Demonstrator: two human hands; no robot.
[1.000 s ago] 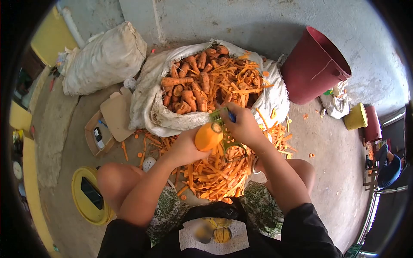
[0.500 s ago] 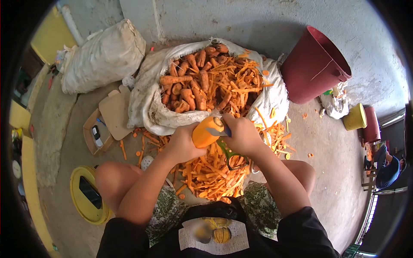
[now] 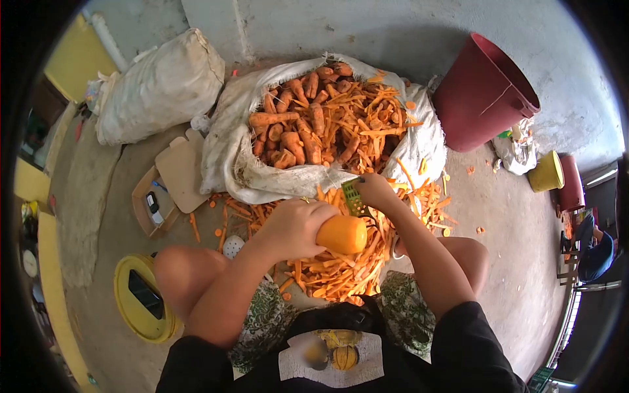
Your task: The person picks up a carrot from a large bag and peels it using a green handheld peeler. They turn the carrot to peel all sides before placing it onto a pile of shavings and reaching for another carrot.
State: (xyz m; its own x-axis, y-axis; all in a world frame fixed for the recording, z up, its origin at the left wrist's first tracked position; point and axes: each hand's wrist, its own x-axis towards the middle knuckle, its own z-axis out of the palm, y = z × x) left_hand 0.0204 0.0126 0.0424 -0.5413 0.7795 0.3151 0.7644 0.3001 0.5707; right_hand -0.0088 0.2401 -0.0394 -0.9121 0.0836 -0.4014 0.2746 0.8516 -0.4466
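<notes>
My left hand (image 3: 298,229) is closed around a thick peeled carrot (image 3: 343,234), its smooth end pointing right. My right hand (image 3: 378,192) grips a green peeler (image 3: 354,198) just above and to the right of the carrot, apart from it. Beneath both hands lies a heap of orange peelings (image 3: 337,272). Beyond them an open white sack (image 3: 262,182) holds unpeeled carrots (image 3: 295,145) on its left side and more peelings on its right.
A full white sack (image 3: 164,85) leans at the upper left near a cardboard box (image 3: 180,170). A phone (image 3: 145,293) rests on a yellow lid (image 3: 124,298). Red bucket (image 3: 481,98) and yellow bucket (image 3: 546,173) stand right; a seated person (image 3: 595,255) is far right.
The carrot has moved down and right and now shows its smooth end. My right hand has moved slightly right, away from the carrot's end, and the green peeler shows clearly.
</notes>
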